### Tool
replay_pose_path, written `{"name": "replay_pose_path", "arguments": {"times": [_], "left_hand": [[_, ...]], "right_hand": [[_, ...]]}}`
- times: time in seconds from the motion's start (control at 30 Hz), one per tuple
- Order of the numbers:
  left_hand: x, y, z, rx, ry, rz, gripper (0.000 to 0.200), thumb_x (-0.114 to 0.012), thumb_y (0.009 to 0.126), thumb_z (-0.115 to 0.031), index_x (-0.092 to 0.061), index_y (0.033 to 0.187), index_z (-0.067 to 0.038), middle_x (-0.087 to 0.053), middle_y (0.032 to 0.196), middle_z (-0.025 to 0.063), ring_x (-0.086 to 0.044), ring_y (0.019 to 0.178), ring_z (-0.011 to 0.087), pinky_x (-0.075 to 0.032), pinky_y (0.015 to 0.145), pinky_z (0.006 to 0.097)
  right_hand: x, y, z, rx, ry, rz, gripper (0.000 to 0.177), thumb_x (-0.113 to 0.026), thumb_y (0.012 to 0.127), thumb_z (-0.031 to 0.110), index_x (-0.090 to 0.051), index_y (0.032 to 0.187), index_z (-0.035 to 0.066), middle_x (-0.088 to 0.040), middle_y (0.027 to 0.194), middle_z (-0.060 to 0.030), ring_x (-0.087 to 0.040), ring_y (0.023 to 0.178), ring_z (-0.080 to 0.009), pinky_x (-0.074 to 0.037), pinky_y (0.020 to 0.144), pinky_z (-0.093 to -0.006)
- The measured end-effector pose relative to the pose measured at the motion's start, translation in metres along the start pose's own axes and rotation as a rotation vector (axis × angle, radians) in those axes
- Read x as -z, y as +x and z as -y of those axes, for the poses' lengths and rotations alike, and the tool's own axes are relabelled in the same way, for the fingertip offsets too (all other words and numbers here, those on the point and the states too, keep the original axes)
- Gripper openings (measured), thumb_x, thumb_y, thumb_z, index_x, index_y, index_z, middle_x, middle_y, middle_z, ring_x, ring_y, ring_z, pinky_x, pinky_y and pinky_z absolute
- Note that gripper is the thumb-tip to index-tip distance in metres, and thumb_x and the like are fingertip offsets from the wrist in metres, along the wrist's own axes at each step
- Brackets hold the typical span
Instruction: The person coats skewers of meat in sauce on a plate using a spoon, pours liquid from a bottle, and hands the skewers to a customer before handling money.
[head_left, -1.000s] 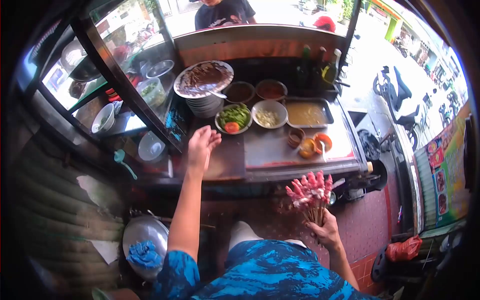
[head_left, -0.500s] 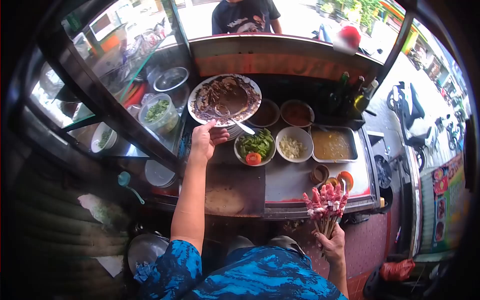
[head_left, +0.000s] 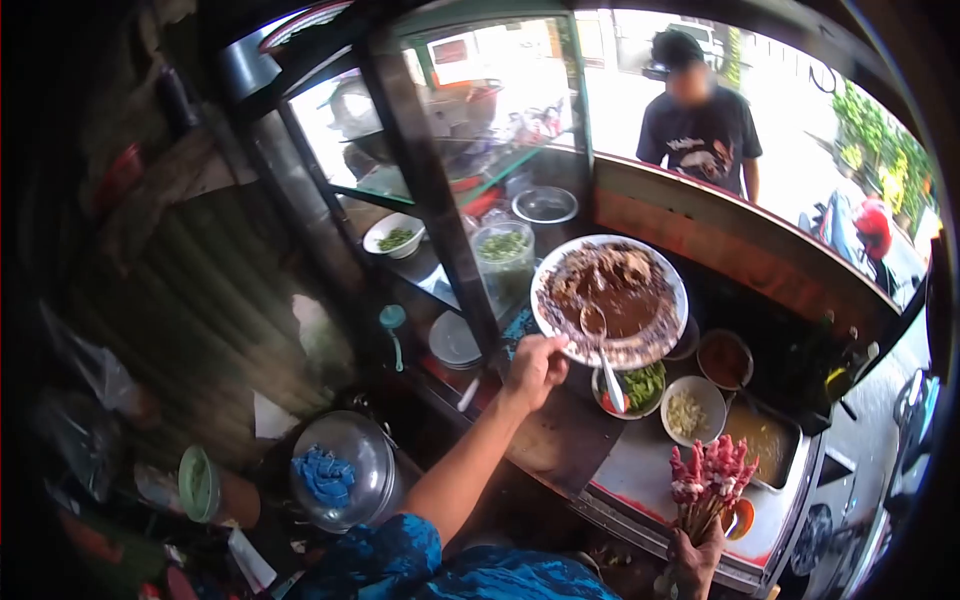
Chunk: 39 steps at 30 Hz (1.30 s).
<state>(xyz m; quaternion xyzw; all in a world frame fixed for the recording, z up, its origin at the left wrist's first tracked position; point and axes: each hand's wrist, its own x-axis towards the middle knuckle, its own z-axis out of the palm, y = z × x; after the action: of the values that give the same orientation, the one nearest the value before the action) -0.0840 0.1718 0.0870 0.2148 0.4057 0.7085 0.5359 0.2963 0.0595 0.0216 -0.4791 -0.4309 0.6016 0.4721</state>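
- Now the plate (head_left: pixel 648 350) of brown sauce is gripped at its near rim by the left hand (head_left: pixel 535 368), fingers closed on the edge, right beside the glass case (head_left: pixel 500 150).
- A spoon (head_left: pixel 603 350) is seen lying in the plate, its handle past the rim.
- Meat skewers (head_left: pixel 708 480) are clutched upright in the right hand (head_left: pixel 697 562), fist closed round the sticks, at the counter's (head_left: pixel 640 470) front edge.
- Small bowls (head_left: pixel 690 410) are set just beside the plate.

Short-sleeved shirt (head_left: pixel 400 560), blue-and-turquoise mottled print.
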Motion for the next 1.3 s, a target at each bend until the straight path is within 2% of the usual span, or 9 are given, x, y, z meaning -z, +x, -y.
{"name": "replay_pose_path", "arguments": {"times": [0.03, 0.07, 0.13, 0.17, 0.23, 0.33, 0.53, 0.7, 1.3], "left_hand": [[0.006, -0.020, 0.011, 0.028, -0.006, 0.012, 0.017, -0.063, 0.091, -0.015, -0.059, 0.078, -0.006, -0.057, 0.064, 0.0009, -0.047, 0.046, 0.0070, -0.034, 0.041, 0.0204], [0.010, -0.041, 0.010, 0.047, 0.004, 0.037, 0.019, -0.062, 0.092, -0.016, -0.059, 0.077, -0.006, -0.057, 0.065, 0.0006, -0.049, 0.048, 0.0065, -0.034, 0.041, 0.0198], [0.010, -0.079, 0.004, 0.069, 0.063, -0.017, 0.017, -0.062, 0.092, -0.017, -0.062, 0.080, -0.005, -0.059, 0.068, 0.0007, -0.050, 0.050, 0.0061, -0.035, 0.042, 0.0187], [0.017, -0.096, 0.005, 0.103, 0.136, -0.070, 0.016, -0.062, 0.092, -0.017, -0.064, 0.084, -0.004, -0.061, 0.071, 0.0008, -0.051, 0.052, 0.0058, -0.036, 0.044, 0.0177], [0.035, -0.127, 0.012, 0.173, 0.059, -0.065, 0.017, -0.062, 0.094, -0.017, -0.069, 0.092, -0.001, -0.066, 0.077, 0.0009, -0.054, 0.055, 0.0047, -0.042, 0.047, 0.0171], [0.070, -0.160, 0.046, 0.277, 0.027, -0.043, 0.016, -0.062, 0.094, -0.016, -0.069, 0.092, -0.001, -0.066, 0.077, 0.0016, -0.056, 0.055, 0.0049, -0.045, 0.048, 0.0179], [0.133, -0.179, 0.092, 0.334, 0.023, -0.037, 0.021, -0.064, 0.093, -0.018, -0.064, 0.077, -0.004, -0.062, 0.067, 0.0016, -0.055, 0.051, 0.0078, -0.041, 0.046, 0.0202], [0.171, -0.172, 0.128, 0.315, 0.087, 0.065, 0.022, -0.063, 0.093, -0.020, -0.065, 0.078, -0.005, -0.060, 0.065, 0.0003, -0.054, 0.050, 0.0070, -0.039, 0.044, 0.0207], [0.145, -0.208, 0.133, 0.664, 0.112, 0.474, 0.031, -0.060, 0.099, -0.025, -0.057, 0.114, 0.001, -0.067, 0.089, 0.0102, -0.068, 0.075, 0.0166, -0.056, 0.063, 0.0247]], "right_hand": [[0.029, 0.008, -0.018, 0.123, -0.098, 0.255, 0.097, -0.046, 0.082, -0.026, -0.001, 0.158, 0.012, -0.007, 0.165, -0.0068, -0.020, 0.149, -0.0267, -0.043, 0.100, -0.0318], [0.027, 0.006, -0.015, 0.126, -0.105, 0.264, 0.097, -0.046, 0.082, -0.026, -0.001, 0.158, 0.012, -0.007, 0.165, -0.0068, -0.020, 0.149, -0.0267, -0.043, 0.100, -0.0318], [0.014, 0.000, 0.013, 0.151, -0.135, 0.103, 0.045, -0.061, 0.077, -0.011, -0.053, 0.119, 0.003, -0.062, 0.087, -0.0036, -0.054, 0.061, -0.0078, -0.043, 0.052, -0.0219], [0.013, 0.000, 0.035, 0.154, -0.300, 0.230, 0.058, -0.062, 0.079, -0.011, -0.047, 0.134, 0.000, -0.064, 0.113, -0.0086, -0.062, 0.100, -0.0157, -0.051, 0.088, -0.0272], [-0.016, 0.008, 0.058, -0.339, 0.809, 0.043, 0.029, -0.053, 0.096, 0.010, -0.056, 0.124, 0.004, -0.065, 0.109, -0.0089, -0.066, 0.090, -0.0231, -0.057, 0.079, -0.0370], [-0.023, -0.002, 0.127, 0.184, -0.940, 0.316, 0.029, -0.068, 0.085, 0.004, -0.061, 0.114, 0.005, -0.065, 0.092, -0.0082, -0.060, 0.082, -0.0141, -0.051, 0.071, -0.0336], [-0.132, 0.031, 0.173, 0.184, -1.621, 0.754, 0.018, -0.063, 0.085, 0.013, -0.052, 0.098, 0.007, -0.066, 0.080, -0.0144, -0.066, 0.078, -0.0344, -0.047, 0.066, -0.0463], [-0.196, 0.065, 0.129, 0.580, -2.017, 1.072, 0.009, -0.060, 0.085, 0.013, -0.059, 0.092, 0.007, -0.064, 0.068, -0.0103, -0.067, 0.068, -0.0302, -0.050, 0.061, -0.0428], [-0.257, 0.081, 0.085, 0.216, -2.510, 1.103, 0.013, -0.064, 0.087, 0.017, -0.074, 0.087, 0.009, -0.073, 0.088, -0.0102, -0.071, 0.081, -0.0244, -0.055, 0.062, -0.0383]]}}
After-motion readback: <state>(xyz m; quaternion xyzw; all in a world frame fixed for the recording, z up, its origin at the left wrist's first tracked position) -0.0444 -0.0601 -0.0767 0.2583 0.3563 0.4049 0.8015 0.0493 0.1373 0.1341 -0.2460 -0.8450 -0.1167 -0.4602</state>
